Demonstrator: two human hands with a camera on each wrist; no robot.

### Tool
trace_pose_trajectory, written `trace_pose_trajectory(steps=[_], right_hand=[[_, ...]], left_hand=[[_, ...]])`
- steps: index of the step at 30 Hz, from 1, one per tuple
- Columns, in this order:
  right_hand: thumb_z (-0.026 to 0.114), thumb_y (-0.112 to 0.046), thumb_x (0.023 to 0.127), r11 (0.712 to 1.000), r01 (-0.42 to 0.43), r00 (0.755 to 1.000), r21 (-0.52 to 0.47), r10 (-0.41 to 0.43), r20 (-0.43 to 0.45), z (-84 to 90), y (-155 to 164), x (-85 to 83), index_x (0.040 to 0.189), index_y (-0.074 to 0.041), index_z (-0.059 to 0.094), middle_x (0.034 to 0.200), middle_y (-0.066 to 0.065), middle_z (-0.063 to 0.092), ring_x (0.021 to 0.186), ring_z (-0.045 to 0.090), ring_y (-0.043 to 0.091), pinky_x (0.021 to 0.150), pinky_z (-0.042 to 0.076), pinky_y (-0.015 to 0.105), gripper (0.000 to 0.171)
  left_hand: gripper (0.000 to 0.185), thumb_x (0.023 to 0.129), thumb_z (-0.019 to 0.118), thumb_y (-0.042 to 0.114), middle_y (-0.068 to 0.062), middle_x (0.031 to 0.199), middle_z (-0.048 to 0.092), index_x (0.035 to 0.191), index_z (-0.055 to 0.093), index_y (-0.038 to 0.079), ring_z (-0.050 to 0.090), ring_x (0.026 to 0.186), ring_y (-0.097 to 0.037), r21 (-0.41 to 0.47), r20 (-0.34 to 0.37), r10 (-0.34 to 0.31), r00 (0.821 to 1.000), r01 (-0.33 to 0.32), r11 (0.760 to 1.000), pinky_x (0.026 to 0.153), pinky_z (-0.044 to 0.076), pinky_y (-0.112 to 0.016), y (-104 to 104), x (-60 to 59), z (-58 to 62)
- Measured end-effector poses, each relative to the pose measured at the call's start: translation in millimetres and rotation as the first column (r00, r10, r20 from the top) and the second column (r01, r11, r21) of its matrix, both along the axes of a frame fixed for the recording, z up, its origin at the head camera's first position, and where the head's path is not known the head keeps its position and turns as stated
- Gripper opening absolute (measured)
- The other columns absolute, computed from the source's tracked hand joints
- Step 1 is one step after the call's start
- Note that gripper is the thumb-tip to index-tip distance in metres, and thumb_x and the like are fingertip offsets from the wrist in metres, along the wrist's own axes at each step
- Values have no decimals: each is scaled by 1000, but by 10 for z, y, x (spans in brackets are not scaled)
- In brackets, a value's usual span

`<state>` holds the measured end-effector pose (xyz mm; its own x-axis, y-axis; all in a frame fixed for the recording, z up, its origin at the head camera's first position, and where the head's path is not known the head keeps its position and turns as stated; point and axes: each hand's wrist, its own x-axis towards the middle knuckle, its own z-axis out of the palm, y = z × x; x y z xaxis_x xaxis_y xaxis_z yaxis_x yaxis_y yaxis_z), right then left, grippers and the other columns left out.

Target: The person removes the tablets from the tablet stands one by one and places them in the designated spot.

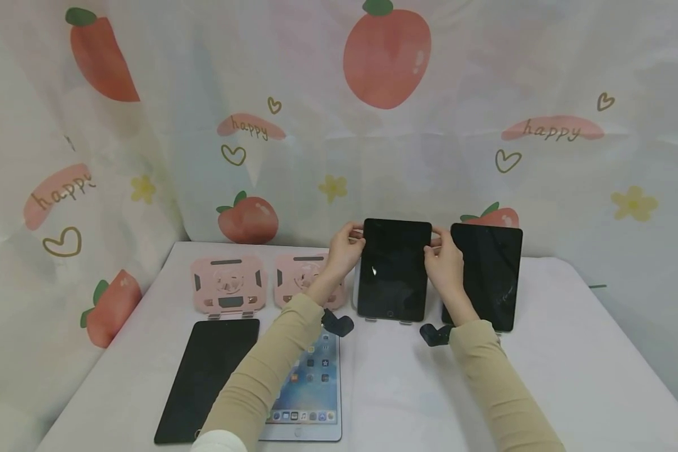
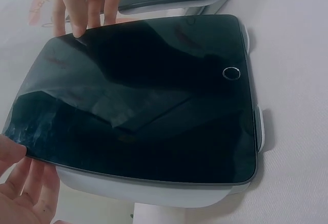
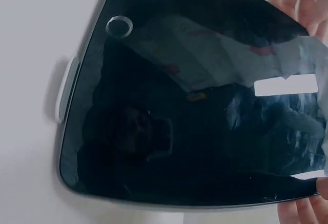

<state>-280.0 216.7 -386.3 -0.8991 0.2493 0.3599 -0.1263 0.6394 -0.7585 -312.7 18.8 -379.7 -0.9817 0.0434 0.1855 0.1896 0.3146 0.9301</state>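
Observation:
A black-screened tablet (image 1: 395,270) stands nearly upright at the back of the table, its home button at the bottom. My left hand (image 1: 346,250) pinches its upper left edge, thumb at the front rim. The right hand (image 1: 445,262) holds the opposite upper edge the same way. In the left wrist view, a pale stand (image 2: 143,188) shows behind the tablet, with a small lip (image 2: 260,129) at the bottom edge. The right wrist view shows another such lip (image 3: 65,90). Fingers behind the tablet are partly hidden.
A second black tablet (image 1: 486,276) stands just right of my right hand. Two pink stands (image 1: 228,284) are at the back left. Before them lie a dark tablet (image 1: 209,376) and a white-framed tablet (image 1: 311,383) with its screen lit, partly under my left arm. A patterned curtain (image 1: 316,150) hangs behind.

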Motion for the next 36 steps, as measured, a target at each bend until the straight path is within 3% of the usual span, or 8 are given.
trace_pose_trajectory(steps=[7,11,18,21,27,36], right_hand=[[55,-2,94,997,0,1000,-75,-2,-29,-3,1,-5,135,-6,50,108,25,63,97,62,38,80,49,45,42],[56,-3,94,993,11,1000,-115,-13,-15,17,1,10,135,-8,52,106,23,64,96,63,34,75,47,33,42],[57,-2,93,980,0,999,-199,7,36,64,21,14,131,-11,53,99,16,62,76,56,2,68,43,13,40],[57,0,92,971,-22,999,-237,32,42,76,37,23,129,-10,52,95,12,60,69,51,-4,66,44,13,39],[57,3,90,962,-53,998,-267,61,23,96,57,64,127,-9,51,87,2,55,68,52,-3,65,46,13,39],[57,3,91,965,-94,996,-243,90,-29,185,114,172,129,-6,50,85,-3,53,66,52,-3,64,46,12,40]], left_hand=[[29,93,57,3,-17,109,64,121,61,7,64,98,-30,11,-14,1,1000,-1,1000,77,55,-31,-17,-1,3],[28,93,57,3,-17,108,64,120,61,7,64,96,-29,16,-32,-4,999,5,1000,75,55,-29,-30,11,11],[27,93,58,3,-16,106,63,119,62,8,62,89,-25,45,-24,-5,1000,6,999,69,55,-27,-42,47,28],[26,93,58,4,-15,105,63,118,63,10,61,87,-21,59,-4,-1,1000,1,998,69,55,-26,-51,63,33],[28,91,59,2,-16,104,64,117,64,10,62,86,-22,125,16,-19,1000,17,992,72,56,-29,-68,89,49],[26,89,60,-3,-13,92,63,112,65,7,61,75,-17,187,-36,-54,998,60,981,71,58,-29,-66,186,120]])
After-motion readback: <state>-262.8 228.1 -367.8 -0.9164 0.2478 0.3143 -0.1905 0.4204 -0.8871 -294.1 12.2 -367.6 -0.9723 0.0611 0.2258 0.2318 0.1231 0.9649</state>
